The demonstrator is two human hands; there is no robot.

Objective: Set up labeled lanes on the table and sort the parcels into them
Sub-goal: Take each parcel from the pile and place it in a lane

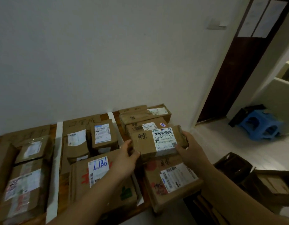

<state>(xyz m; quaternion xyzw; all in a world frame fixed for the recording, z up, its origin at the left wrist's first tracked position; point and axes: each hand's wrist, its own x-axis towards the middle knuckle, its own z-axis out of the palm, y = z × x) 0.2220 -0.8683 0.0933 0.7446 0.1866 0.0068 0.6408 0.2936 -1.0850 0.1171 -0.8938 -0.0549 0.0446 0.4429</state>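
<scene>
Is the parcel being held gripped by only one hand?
No: the left hand and right hand both grip the parcel, one at each end.

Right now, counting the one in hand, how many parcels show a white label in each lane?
Left lane: 2
Middle lane: 3
Right lane: 4, including the parcel held by the left hand and right hand
Total: 9
</scene>
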